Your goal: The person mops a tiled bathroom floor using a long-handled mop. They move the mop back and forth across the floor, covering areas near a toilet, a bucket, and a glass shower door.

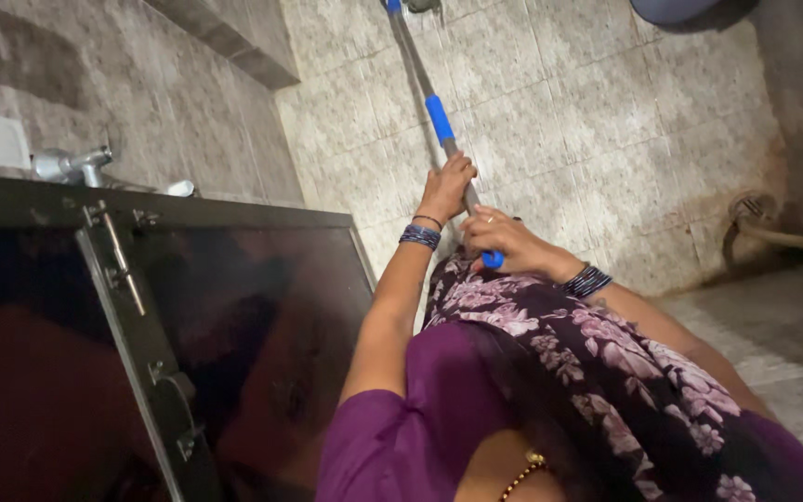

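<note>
Long metal mop handle with blue grips: slants up across beige tiled wall. Left hand clenched round mid-shaft; right hand clenched on blue lower end. Dark metal door at left.

No packages, labels, signs or screens show anywhere in this view.
</note>
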